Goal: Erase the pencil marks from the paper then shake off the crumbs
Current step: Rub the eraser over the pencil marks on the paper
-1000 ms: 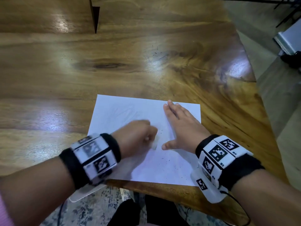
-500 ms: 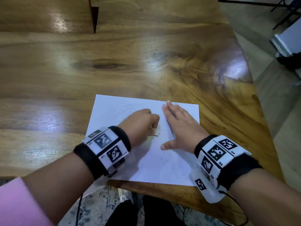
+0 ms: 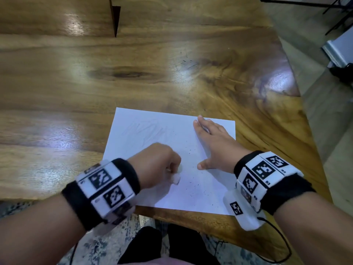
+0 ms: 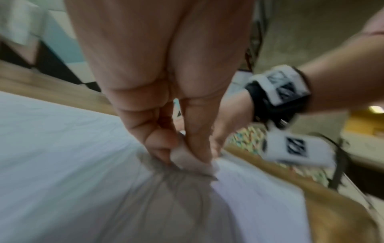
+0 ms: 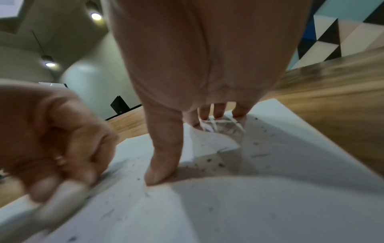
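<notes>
A white sheet of paper (image 3: 145,134) lies at the near edge of the wooden table (image 3: 172,54). Faint pencil traces (image 3: 145,129) show on its upper left part, and dark eraser crumbs (image 3: 193,180) are scattered over its middle and lower right. My left hand (image 3: 160,165) is curled in a fist that pinches a small white eraser (image 3: 176,179), whose end presses on the paper (image 4: 62,148) in the blurred left wrist view, eraser (image 4: 187,157). My right hand (image 3: 214,144) lies flat on the sheet's right side, fingers straight, thumb spread; crumbs (image 5: 209,162) lie under it.
The table's near edge (image 3: 191,217) runs just below the paper, with a patterned floor and dark shoes (image 3: 168,245) beneath. The table's right edge slants away toward a grey floor. A dark notch (image 3: 115,18) cuts the tabletop at the far left.
My left hand with the eraser has slid back toward me and down the sheet after rubbing higher up half a second ago. The right hand has stayed flat on the paper.
</notes>
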{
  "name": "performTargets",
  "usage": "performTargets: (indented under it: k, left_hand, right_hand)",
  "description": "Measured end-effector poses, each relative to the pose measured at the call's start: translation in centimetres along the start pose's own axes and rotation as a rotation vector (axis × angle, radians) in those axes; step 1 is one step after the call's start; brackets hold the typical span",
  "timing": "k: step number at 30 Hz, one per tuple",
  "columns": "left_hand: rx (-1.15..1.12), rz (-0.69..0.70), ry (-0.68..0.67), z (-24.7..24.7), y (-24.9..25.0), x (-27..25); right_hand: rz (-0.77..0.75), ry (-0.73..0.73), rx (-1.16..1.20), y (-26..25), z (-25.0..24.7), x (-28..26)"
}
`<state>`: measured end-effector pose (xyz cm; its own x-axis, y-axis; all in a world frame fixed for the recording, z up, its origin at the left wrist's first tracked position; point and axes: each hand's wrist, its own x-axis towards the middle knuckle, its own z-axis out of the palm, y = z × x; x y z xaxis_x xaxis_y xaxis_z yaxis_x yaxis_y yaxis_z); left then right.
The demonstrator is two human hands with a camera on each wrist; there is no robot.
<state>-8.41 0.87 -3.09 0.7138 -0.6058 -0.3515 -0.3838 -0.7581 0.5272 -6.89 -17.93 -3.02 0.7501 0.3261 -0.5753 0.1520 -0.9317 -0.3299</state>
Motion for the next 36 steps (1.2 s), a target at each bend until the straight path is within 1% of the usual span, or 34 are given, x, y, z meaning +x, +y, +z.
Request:
performTargets:
  k: [4, 5, 6, 7, 9, 11, 12, 14, 17, 18, 20, 23, 24, 25, 26, 28, 30, 31, 33, 34, 36]
  left_hand:
    - [-0.020, -0.065, 0.151, -1.6, 1.3, 4.2]
    - [-0.030, -0.081, 0.155, -1.5, 1.4, 4.6]
    - [-0.039, -0.064, 0.147, -1.2, 1.3, 4.3]
    - [-0.047, -0.028, 0.123, -0.8, 1.2, 3.2]
    - [-0.069, 0.055, 0.014, 0.3, 0.4, 0.1]
    - [-0.068, 0.083, -0.100, 1.2, -0.2, -2.2]
    - [-0.059, 0.094, -0.121, 1.4, -0.4, -2.4]
    - [-0.031, 0.112, -0.073, 0.9, 0.0, -1.0]
    - [-0.038, 0.033, 0.104, -0.2, 0.8, 2.5]
    - [-0.045, 0.011, 0.122, -0.2, 0.8, 2.8]
    - [-0.042, 0.041, 0.095, 0.5, 0.4, 1.3]
    - [-0.068, 0.080, -0.056, 2.0, -0.6, -2.8]
    - [-0.070, 0.077, -0.078, 2.3, -0.8, -3.5]
    - [-0.077, 0.078, -0.066, 2.3, -0.8, -3.4]
    - [-0.095, 0.090, -0.027, 2.0, -0.4, -2.6]
    - [-0.101, 0.098, 0.046, 1.2, 0.8, -0.1]
    - [-0.062, 0.081, 0.074, 0.7, 1.9, 2.3]
    - [-0.055, 0.076, 0.067, 0.8, 2.0, 2.8]
    - [-0.102, 0.085, 0.022, 1.1, 1.5, 1.5]
    - [-0.123, 0.092, -0.020, 1.3, 0.9, 0.4]
    - [-0.094, 0.110, -0.121, 1.7, 0.4, -1.4]
  right_hand:
    - [0.007, 0.011, -0.008, -0.2, 0.2, 0.2]
    - [0.008, 0.010, -0.008, -0.1, 0.2, 0.2]
    - [0.009, 0.009, -0.007, 0.0, 0.2, 0.2]
    - [0.009, 0.007, -0.005, 0.0, 0.2, 0.2]
    - [0.004, 0.009, -0.006, 0.0, 0.3, 0.2]
    - [0.001, 0.010, -0.012, -0.1, 0.2, 0.2]
    - [-0.001, 0.010, -0.017, -0.1, 0.2, 0.1]
    - [-0.003, 0.011, -0.021, -0.1, 0.1, 0.1]
    - [0.000, 0.011, -0.013, -0.1, 0.1, 0.1]
    - [0.002, 0.010, -0.013, -0.1, 0.1, 0.1]
    - [0.000, 0.009, -0.010, -0.1, 0.1, 0.1]
    - [-0.005, 0.010, -0.001, 0.0, 0.1, 0.1]
    - [-0.005, 0.011, -0.003, -0.1, 0.1, 0.1]
    - [-0.005, 0.011, -0.010, -0.1, 0.1, 0.1]
    - [-0.004, 0.013, -0.016, -0.1, 0.2, 0.1]
    - [0.003, 0.012, -0.013, -0.2, 0.2, 0.2]
    - [0.009, 0.008, -0.014, -0.1, 0.1, 0.2]
    - [0.006, 0.003, -0.018, -0.1, 0.1, 0.2]
    - [-0.002, -0.001, -0.005, -0.1, 0.0, 0.1]
    - [-0.005, 0.005, -0.004, -0.1, 0.0, 0.1]
    - [-0.007, 0.004, -0.018, -0.1, 0.0, 0.0]
